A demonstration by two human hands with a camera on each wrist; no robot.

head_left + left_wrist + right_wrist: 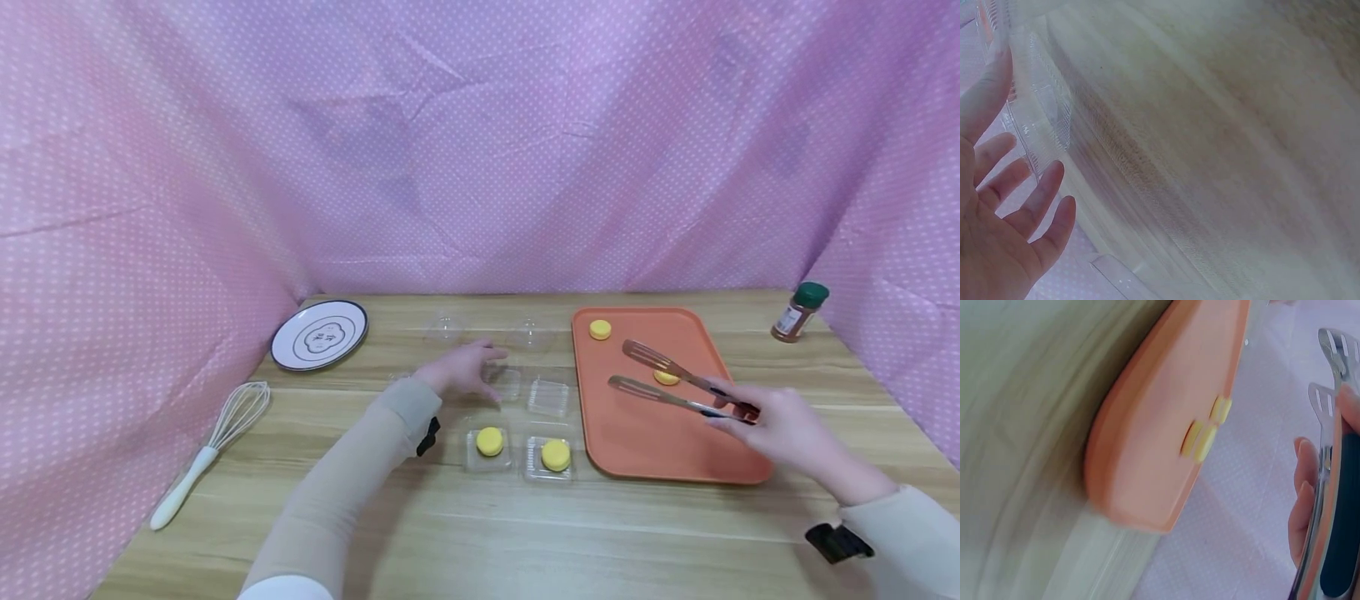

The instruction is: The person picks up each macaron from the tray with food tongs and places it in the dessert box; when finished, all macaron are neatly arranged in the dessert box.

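My left hand (pixel 463 369) reaches over a clear plastic box (pixel 510 385), fingers spread and thumb apart. In the left wrist view its thumb overlaps the clear plastic (pixel 1054 115), the other fingers (pixel 1041 200) loosely bent beside it. My right hand (pixel 783 425) grips metal tongs (pixel 660 362) by their dark handles, with the two slotted ends apart above the orange tray (pixel 675 450). One yellow macaron (pixel 666 377) lies under the tongs; another macaron (pixel 600 330) sits at the tray's back left corner. In front, a macaron (pixel 490 442) and a second macaron (pixel 556 455) rest in clear boxes.
Another clear box (pixel 549 397) stands left of the tray, with clear lids (pixel 529 333) behind. A white plate (pixel 321 335) and a whisk (pixel 206 458) lie at the left. A green-capped spice jar (pixel 799 312) stands back right. A pink dotted curtain (pixel 480 167) encloses the table.
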